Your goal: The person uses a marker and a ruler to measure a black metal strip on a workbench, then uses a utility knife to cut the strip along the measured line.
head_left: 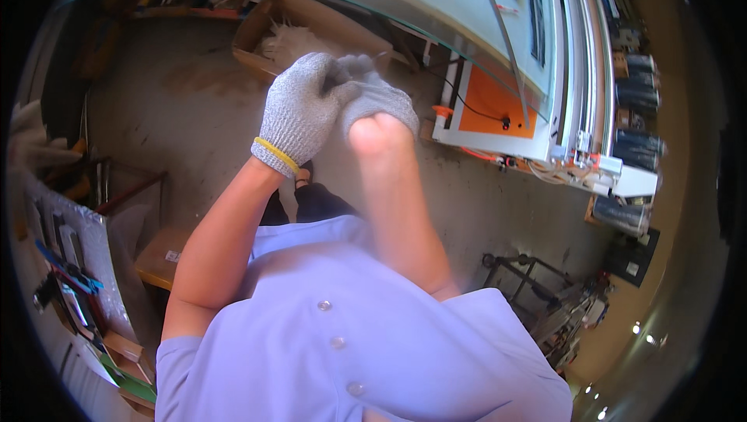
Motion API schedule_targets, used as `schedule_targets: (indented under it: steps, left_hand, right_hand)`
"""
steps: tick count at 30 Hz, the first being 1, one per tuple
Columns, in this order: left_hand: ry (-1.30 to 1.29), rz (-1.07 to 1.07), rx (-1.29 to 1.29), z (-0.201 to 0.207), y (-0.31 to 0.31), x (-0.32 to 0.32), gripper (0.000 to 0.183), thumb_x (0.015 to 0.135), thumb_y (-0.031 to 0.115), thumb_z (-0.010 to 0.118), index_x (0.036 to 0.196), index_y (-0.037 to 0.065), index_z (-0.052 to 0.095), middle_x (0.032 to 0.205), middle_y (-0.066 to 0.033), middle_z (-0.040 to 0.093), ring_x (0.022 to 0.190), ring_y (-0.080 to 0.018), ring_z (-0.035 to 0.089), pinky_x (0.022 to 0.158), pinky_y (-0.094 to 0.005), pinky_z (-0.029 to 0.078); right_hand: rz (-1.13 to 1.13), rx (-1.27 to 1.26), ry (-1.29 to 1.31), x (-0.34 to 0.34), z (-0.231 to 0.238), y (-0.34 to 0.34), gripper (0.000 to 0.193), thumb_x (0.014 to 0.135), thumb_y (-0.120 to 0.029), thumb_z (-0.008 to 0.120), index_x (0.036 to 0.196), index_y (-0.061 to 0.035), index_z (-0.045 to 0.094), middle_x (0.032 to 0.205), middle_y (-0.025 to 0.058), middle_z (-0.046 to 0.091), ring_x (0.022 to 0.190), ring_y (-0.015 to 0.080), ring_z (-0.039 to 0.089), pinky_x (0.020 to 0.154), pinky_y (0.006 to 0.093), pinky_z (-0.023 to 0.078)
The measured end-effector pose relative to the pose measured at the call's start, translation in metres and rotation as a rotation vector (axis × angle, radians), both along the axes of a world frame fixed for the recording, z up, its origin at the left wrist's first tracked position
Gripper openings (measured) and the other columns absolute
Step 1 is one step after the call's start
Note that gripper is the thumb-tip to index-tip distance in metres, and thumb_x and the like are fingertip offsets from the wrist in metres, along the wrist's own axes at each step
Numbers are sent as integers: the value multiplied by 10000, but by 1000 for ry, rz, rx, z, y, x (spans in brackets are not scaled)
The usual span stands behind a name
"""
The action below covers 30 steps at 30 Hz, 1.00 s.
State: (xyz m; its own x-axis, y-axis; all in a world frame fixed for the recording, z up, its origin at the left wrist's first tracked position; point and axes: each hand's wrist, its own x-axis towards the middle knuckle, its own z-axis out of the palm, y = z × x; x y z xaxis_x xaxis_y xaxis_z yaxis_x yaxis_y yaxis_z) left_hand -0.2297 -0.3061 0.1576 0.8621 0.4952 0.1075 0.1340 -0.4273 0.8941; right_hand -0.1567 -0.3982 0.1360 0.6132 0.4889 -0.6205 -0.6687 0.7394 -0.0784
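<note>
Your gloved left hand (299, 107) pinches a grey knitted glove (387, 101) between its fingers; the glove sits partway over your right hand (375, 131), its base bare. Whether your blurred right fingers are spread cannot be told.

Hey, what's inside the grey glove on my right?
Your right hand is partly inside the grey glove; bare skin shows at its opening. The rest of the hand is covered and can't be seen.
</note>
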Motion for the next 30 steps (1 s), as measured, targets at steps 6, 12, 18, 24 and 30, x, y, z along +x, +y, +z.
schedule_targets:
  steps: [6,12,18,24,30]
  left_hand:
    - [11,-174,-52,-1,-18,22,235,802,126,734,949,-31,641,876,-176,658,799,-288,662,752,-358,528]
    - [26,-296,-105,-3,-19,22,257,811,132,731,970,-46,634,894,-188,650,807,-284,657,754,-354,530]
    - [30,-343,-215,-4,-13,12,254,811,120,731,971,-51,631,897,-183,648,802,-264,652,759,-345,531]
    - [39,-388,-190,-2,-10,7,254,812,113,736,978,-47,629,899,-178,650,820,-256,651,777,-341,528]
    - [53,-424,-219,-2,-12,4,252,812,110,739,982,-41,631,901,-170,654,811,-248,648,774,-338,530]
  right_hand:
    - [-196,-245,42,13,17,-22,257,1037,-149,348,1133,-13,544,1095,200,593,1008,327,594,974,486,479]
    - [-287,-284,50,8,15,-32,218,1030,-164,420,1126,-43,574,1025,148,618,911,285,615,894,462,520]
    - [-333,-319,51,-6,20,-26,127,989,-172,569,1032,-77,641,930,94,653,829,242,633,807,412,558]
    - [-391,-375,-6,-14,12,-27,110,951,-185,639,991,-86,664,906,80,660,816,224,625,787,379,551]
    - [-454,-423,-79,-24,19,-28,117,954,-177,636,1004,-74,660,887,65,641,811,199,607,774,363,536]
